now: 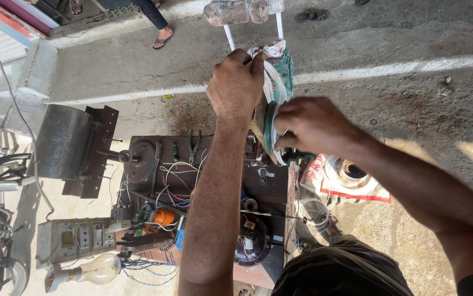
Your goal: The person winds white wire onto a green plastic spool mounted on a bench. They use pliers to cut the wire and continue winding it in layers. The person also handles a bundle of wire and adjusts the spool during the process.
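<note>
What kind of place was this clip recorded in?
Probably a roadside electrical repair stall: a cluttered dark wooden workboard with loose wires, green-handled pliers, a clear glass bulb, standing on bare concrete pavement.

White sack (329, 178) with red border – on ground, right of workbench

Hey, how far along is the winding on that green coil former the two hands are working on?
Done: many turns of pale wire already fill the round green coil former. In hand: the left hand grips the wire bundle at the top while the right hand steadies the former's rim. Left: loose white strands still trail upward, untied; how many turns remain cannot be told.
</note>
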